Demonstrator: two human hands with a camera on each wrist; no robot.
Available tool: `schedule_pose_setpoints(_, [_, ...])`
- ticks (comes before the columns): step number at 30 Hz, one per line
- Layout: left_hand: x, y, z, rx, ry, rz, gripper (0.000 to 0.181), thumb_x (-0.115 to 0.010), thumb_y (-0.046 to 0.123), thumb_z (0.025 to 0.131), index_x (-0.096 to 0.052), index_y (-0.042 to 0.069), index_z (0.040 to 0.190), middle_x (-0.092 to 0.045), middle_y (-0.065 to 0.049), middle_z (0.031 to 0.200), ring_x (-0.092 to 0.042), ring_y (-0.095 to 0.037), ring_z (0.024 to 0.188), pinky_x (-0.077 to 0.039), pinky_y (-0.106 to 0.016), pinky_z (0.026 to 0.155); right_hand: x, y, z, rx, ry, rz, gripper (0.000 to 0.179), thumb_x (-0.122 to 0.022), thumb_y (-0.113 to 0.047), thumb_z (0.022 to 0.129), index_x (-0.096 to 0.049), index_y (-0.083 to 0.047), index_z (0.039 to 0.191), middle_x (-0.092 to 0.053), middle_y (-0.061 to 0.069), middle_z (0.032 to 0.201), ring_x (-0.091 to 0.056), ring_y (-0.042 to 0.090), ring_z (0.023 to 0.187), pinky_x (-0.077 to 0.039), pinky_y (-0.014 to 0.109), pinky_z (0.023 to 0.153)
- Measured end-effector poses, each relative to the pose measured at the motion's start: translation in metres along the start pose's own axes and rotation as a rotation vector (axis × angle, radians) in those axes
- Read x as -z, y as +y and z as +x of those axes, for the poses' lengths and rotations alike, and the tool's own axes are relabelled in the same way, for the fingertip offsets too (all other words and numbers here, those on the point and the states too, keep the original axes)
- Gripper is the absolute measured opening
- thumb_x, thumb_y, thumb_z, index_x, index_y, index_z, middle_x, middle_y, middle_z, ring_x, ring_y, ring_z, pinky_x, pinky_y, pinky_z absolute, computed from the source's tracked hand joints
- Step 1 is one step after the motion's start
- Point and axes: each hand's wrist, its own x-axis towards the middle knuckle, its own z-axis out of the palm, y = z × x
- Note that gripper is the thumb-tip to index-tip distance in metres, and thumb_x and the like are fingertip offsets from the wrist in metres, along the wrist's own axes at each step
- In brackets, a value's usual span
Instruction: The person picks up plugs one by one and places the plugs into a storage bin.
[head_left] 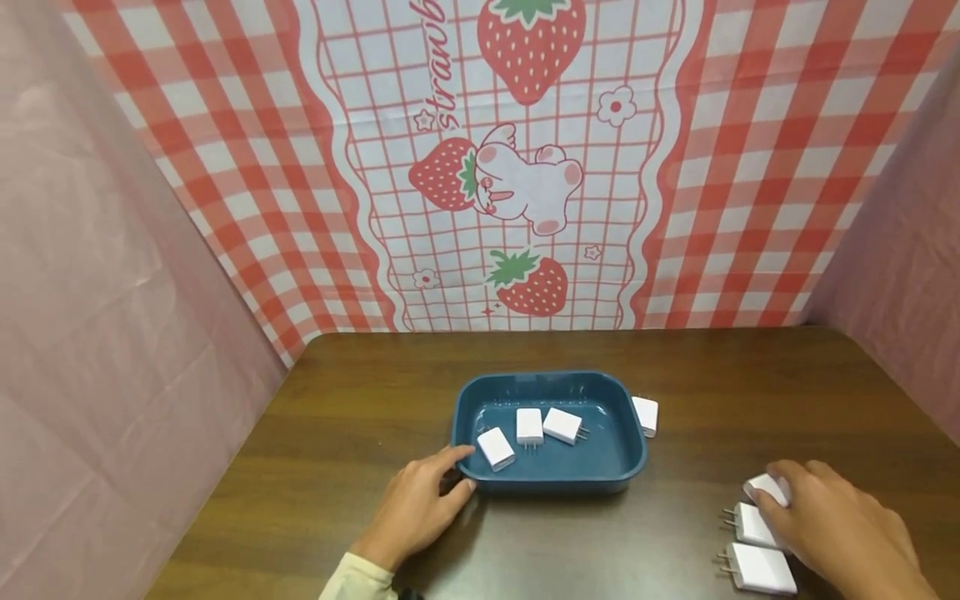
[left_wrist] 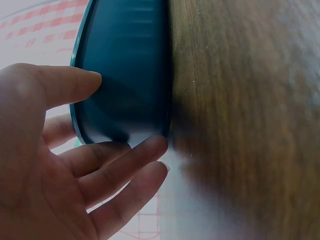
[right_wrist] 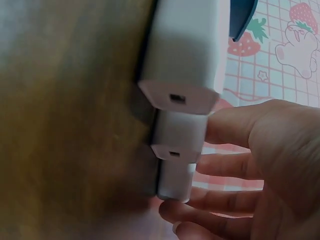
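Observation:
A blue rectangular tray holds three white plug chargers: a left one, a middle one and a right one. At the tray's front left corner my left hand grips the rim, its thumb against the outer wall. Three more white chargers line up at the right: a nearest one, a middle one and a farthest one. Over the farthest one my right hand curls, pinching it between thumb and fingers. Part of that charger is hidden by the hand.
Another white charger lies on the brown wooden table, right beside the tray's right wall. A red checked strawberry cloth hangs behind the table. Pink cloth hangs along the left side.

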Motion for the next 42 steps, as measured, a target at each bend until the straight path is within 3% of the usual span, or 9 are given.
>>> schedule_pose_setpoints(9, [0.002,-0.001,-0.001,0.005,-0.009,-0.004,0.039,-0.071,0.027,0.091,-0.068,0.019,0.129,-0.068,-0.003,0.125,-0.067,-0.020,0.107,-0.053,-0.047,0.086,0.009,-0.002,0.004,0.037,-0.008,-0.007,0.058,-0.069,-0.046,0.091,-0.060,0.003,0.122,-0.062,0.032,0.113,-0.059,0.056,0.091,-0.044,0.063,0.056])
schedule_pose_setpoints(15, [0.002,-0.002,-0.002,-0.006,0.000,0.002,0.038,-0.071,0.027,0.091,-0.068,0.020,0.129,-0.068,-0.002,0.125,-0.067,-0.020,0.107,-0.053,-0.047,0.085,0.016,-0.013,0.008,0.092,0.046,0.012,0.053,-0.071,-0.041,0.090,-0.061,0.004,0.117,-0.068,0.025,0.101,-0.064,0.046,0.081,-0.045,0.061,0.057])
schedule_pose_setpoints(19, [0.002,-0.003,-0.003,-0.024,0.031,0.009,0.038,-0.072,0.026,0.090,-0.069,0.020,0.128,-0.069,-0.005,0.125,-0.067,-0.022,0.108,-0.053,-0.048,0.086,0.023,-0.028,0.017,0.107,0.034,0.018,0.053,-0.070,-0.041,0.091,-0.062,0.003,0.120,-0.068,0.024,0.102,-0.064,0.039,0.080,-0.045,0.058,0.056])
schedule_pose_setpoints(23, [0.003,-0.003,-0.004,-0.031,0.041,0.013,0.038,-0.072,0.025,0.090,-0.069,0.021,0.128,-0.069,-0.003,0.124,-0.068,-0.022,0.105,-0.054,-0.047,0.084,0.029,-0.044,0.023,0.098,0.018,-0.004,0.054,-0.068,-0.046,0.091,-0.063,-0.004,0.123,-0.068,0.022,0.108,-0.064,0.043,0.085,-0.043,0.059,0.053])
schedule_pose_setpoints(30, [0.003,-0.003,-0.005,-0.034,0.029,0.014,0.039,-0.072,0.026,0.090,-0.068,0.021,0.128,-0.069,0.000,0.123,-0.068,-0.022,0.103,-0.054,-0.046,0.082,0.033,-0.067,0.027,0.137,0.046,0.024,0.046,-0.069,-0.047,0.090,-0.066,-0.010,0.117,-0.069,0.009,0.091,-0.062,0.028,0.073,-0.042,0.050,0.050])
schedule_pose_setpoints(42, [0.003,-0.002,-0.002,-0.007,-0.004,-0.003,0.039,-0.070,0.028,0.092,-0.067,0.020,0.130,-0.067,-0.001,0.128,-0.067,-0.022,0.109,-0.053,-0.047,0.088,0.044,-0.123,0.040,0.227,0.117,0.027,0.045,-0.072,-0.047,0.088,-0.070,-0.012,0.116,-0.070,0.004,0.088,-0.058,0.020,0.068,-0.044,0.042,0.051])
